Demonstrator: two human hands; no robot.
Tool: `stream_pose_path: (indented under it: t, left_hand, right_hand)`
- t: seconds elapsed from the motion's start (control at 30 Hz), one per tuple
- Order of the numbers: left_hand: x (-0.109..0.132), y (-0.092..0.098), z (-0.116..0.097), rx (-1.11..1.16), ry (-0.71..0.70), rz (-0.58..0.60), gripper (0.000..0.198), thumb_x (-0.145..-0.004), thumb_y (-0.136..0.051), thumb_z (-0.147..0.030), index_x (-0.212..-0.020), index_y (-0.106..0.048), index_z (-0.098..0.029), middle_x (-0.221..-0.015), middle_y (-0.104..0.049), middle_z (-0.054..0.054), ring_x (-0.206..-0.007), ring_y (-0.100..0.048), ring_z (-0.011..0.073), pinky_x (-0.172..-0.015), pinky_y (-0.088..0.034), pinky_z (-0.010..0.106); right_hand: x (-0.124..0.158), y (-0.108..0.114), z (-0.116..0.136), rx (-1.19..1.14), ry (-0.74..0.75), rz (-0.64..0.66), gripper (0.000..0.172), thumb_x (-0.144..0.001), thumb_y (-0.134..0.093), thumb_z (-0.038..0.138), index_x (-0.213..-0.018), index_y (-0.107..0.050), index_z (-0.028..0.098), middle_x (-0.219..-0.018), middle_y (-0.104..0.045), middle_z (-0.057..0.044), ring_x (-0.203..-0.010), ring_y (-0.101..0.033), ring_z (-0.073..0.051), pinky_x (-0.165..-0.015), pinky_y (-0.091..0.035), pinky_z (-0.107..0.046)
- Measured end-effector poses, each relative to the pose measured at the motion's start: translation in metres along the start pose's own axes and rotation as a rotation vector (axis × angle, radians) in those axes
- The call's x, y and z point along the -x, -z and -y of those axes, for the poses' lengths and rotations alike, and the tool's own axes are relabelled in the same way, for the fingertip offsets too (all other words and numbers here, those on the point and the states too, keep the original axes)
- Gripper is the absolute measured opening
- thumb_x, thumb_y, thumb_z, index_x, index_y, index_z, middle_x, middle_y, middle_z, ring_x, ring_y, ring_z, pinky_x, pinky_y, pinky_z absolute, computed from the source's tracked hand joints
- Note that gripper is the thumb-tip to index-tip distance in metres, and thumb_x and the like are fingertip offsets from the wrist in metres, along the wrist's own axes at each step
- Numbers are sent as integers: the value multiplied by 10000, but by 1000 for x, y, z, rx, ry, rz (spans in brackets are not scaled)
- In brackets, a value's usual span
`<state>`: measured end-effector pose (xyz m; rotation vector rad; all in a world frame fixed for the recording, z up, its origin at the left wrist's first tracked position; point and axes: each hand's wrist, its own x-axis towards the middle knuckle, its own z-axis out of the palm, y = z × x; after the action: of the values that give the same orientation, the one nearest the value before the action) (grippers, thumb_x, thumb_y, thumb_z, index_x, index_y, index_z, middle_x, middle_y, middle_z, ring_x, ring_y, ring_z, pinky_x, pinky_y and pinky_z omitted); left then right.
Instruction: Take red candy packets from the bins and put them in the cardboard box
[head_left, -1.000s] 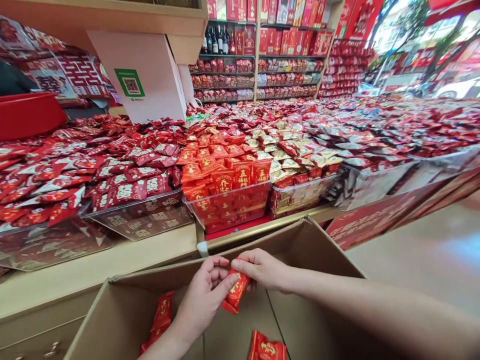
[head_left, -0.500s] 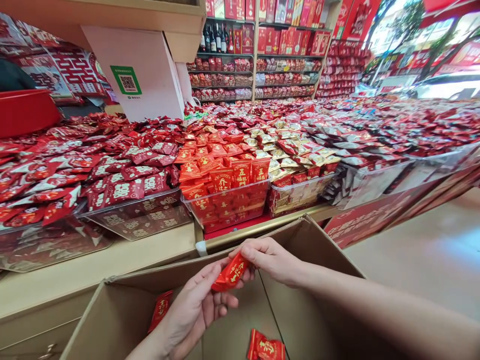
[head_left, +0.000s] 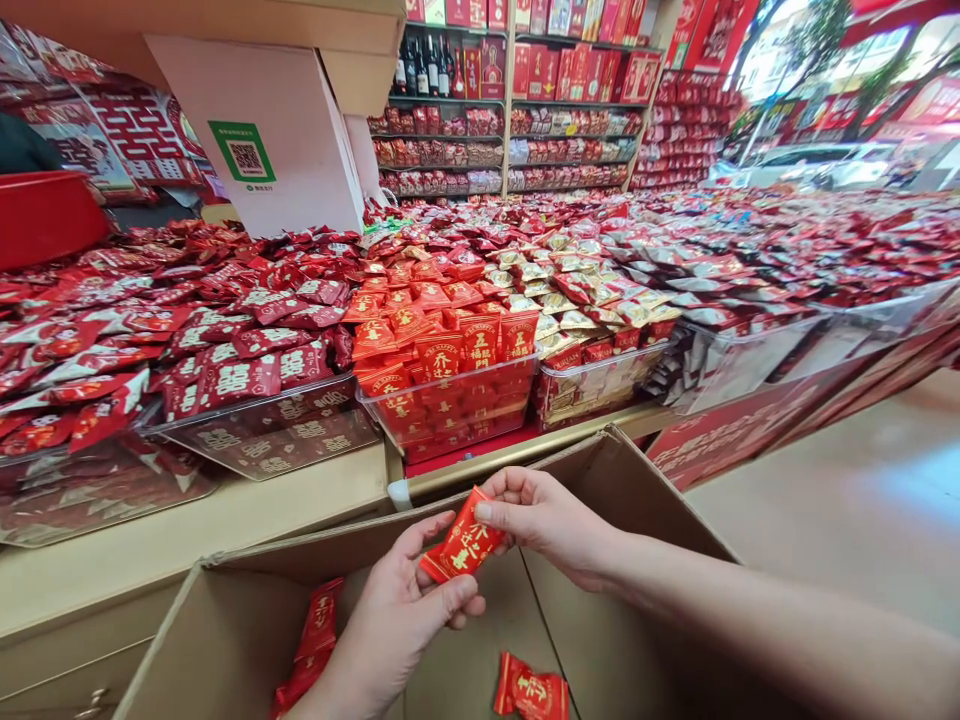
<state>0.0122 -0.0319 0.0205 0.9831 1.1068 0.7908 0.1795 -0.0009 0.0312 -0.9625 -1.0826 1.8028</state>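
Observation:
Over a cardboard box (head_left: 247, 600), a small red candy packet (head_left: 466, 540) with gold characters is held tilted between both hands. My right hand (head_left: 551, 520) pinches its upper right part, thumb on the front. My left hand (head_left: 409, 610) has its thumb and fingers about the lower left end; the fingers behind the packet are partly hidden. Inside the box, another red packet (head_left: 534, 688) lies on the bottom, and more red packets (head_left: 319, 625) lie by the left wall, partly covered by my left forearm.
Beyond the box, a clear bin of matching red packets (head_left: 457, 410) stands beside a bin of gold-and-red packets (head_left: 600, 365) and a bin of dark red packets (head_left: 270, 415). A white panel with a QR code (head_left: 244, 155) rises behind. Shelves (head_left: 510, 120) line the back.
The held packet has turned to show more of its printed front. My left thumb has shifted to its lower edge. More of the packets at the box's left wall now show.

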Motion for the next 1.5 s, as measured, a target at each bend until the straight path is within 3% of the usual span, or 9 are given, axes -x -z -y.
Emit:
stream_pose_path:
  t: [0.17, 0.37, 0.5, 0.6, 0.7, 0.8, 0.9, 1.1, 1.5]
  left_hand:
    - [1, 1, 0, -70, 13, -29, 435, -657, -666, -299, -1014, -468, -149, -680, -678, 30, -573, -645, 163, -504, -454, 240]
    - [5, 0, -1, -122, -74, 19, 386, -693, -628, -355, -1030, -552, -183, -905, -680, 50, -706, -643, 161, -593, -465, 239]
    - [5, 1, -3, -101, -139, 45, 408, -757, -537, -391, -1097, -545, -166, -793, -692, 53, -653, -641, 169, -543, -445, 245]
    - [5, 5, -13, -79, -227, -32, 380, -769, -500, -420, -1056, -561, -178, -812, -695, 52, -635, -632, 160, -557, -442, 253]
    - [5, 14, -26, -60, -332, -184, 292, -774, -509, -377, -999, -553, -197, -904, -684, 48, -642, -623, 142, -597, -440, 255]
    - [4, 22, -32, -56, -386, -286, 243, -770, -525, -333, -977, -530, -206, -868, -681, 23, -640, -610, 128, -597, -439, 244]
    - [3, 27, -30, -80, -389, -293, 233, -765, -532, -323, -966, -522, -203, -845, -678, 11, -628, -600, 116, -584, -437, 231]
    - [1, 28, -23, -85, -354, -231, 240, -754, -542, -328, -953, -515, -196, -827, -671, 10, -621, -596, 110, -583, -442, 225]
    - [-5, 29, -17, -166, -334, -197, 235, -782, -505, -332, -982, -499, -208, -901, -632, 23, -652, -573, 114, -657, -470, 258]
  right_hand:
    - [-3, 2, 2, 60, 77, -39, 344, -594, -703, 375, -648, -455, 143, -557, -550, 33, -497, -467, -57, -488, -378, -193]
    - [-6, 4, 0, 200, 121, -25, 342, -601, -688, 395, -623, -454, 147, -519, -532, 36, -465, -454, -60, -466, -373, -201]
    - [-5, 4, 10, 368, 232, -21, 298, -649, -650, 389, -623, -476, 147, -536, -507, 36, -486, -433, -60, -467, -357, -196]
    - [-6, -5, 46, 614, 450, -73, 230, -692, -619, 349, -635, -516, 151, -580, -530, 19, -533, -454, -77, -500, -374, -207]
    - [-17, -24, 99, 848, 820, -177, 166, -717, -602, 295, -656, -548, 149, -599, -541, 26, -553, -457, -73, -536, -367, -202]
    - [-40, -44, 141, 1018, 1077, -168, 95, -736, -580, 232, -727, -568, 138, -664, -563, 36, -621, -485, -69, -604, -362, -195]
    - [-66, -57, 159, 1186, 1040, -61, 62, -740, -564, 165, -781, -574, 120, -708, -582, 26, -674, -510, -76, -641, -354, -196]
    - [-89, -63, 155, 1512, 843, 26, 109, -732, -584, 187, -821, -602, 126, -754, -598, -14, -706, -529, -122, -635, -346, -227]
    - [-100, -66, 161, 1661, 677, 72, 158, -714, -603, 245, -831, -614, 138, -770, -610, -31, -705, -536, -140, -616, -364, -238]
